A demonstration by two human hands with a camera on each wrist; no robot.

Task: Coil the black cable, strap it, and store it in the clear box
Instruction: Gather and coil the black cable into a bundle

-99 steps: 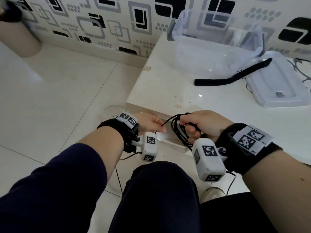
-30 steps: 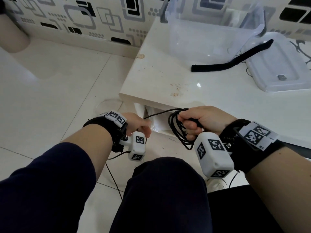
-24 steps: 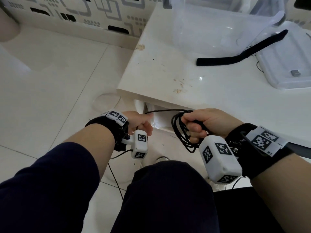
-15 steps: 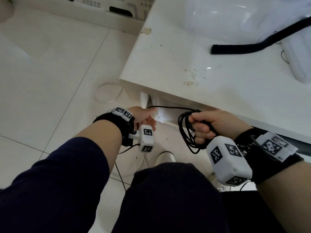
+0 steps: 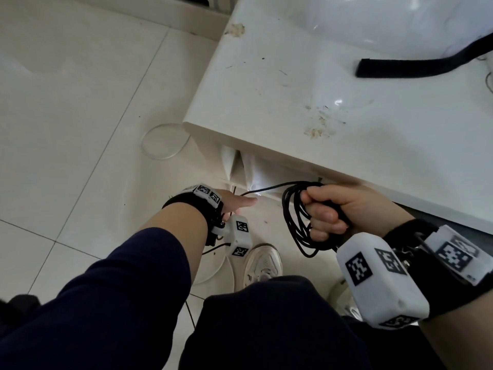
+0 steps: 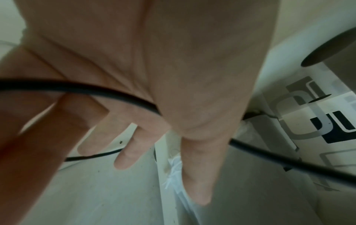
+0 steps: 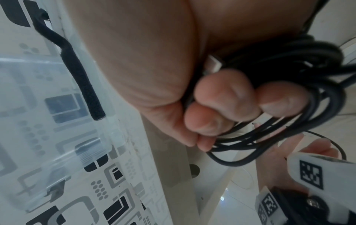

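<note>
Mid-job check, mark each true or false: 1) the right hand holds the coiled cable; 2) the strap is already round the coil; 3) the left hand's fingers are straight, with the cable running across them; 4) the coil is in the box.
1) True: the right hand grips the coil.
2) False: the strap lies loose on the table.
3) True: the left hand is extended and the cable crosses its fingers.
4) False: the coil hangs below the table edge in that grip.

Glossy white tiled floor (image 5: 80, 108), scuffed white table (image 5: 306, 84), black-and-grey patterned wall (image 7: 115, 190)
</note>
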